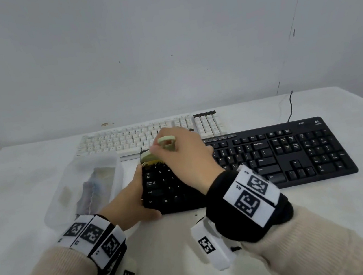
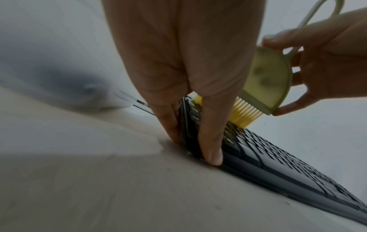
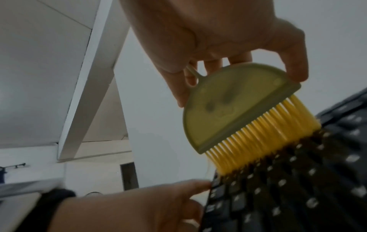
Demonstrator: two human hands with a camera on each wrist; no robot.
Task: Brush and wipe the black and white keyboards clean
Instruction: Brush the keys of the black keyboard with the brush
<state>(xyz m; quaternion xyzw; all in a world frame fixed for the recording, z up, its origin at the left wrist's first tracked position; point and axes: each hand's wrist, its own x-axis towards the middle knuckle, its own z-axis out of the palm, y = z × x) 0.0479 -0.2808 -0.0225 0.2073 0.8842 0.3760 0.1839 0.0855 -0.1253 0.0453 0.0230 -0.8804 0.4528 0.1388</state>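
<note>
A black keyboard (image 1: 284,152) lies on the white table, with a white keyboard (image 1: 142,135) behind it. My right hand (image 1: 183,153) grips a pale green brush (image 3: 234,106) with yellow bristles (image 3: 266,135), which touch the keys at the black keyboard's far left end. My left hand (image 1: 133,201) clasps that keyboard's left edge (image 2: 190,125), thumb at the front corner and fingers along the side. The brush (image 2: 266,78) shows in the left wrist view, pinched by its flat body between thumb and fingers.
A clear plastic box (image 1: 84,187) holding cloths sits left of the black keyboard, close to my left hand. The keyboard's black cable (image 1: 290,107) runs toward the wall. Bare white tabletop (image 1: 170,256) lies in front.
</note>
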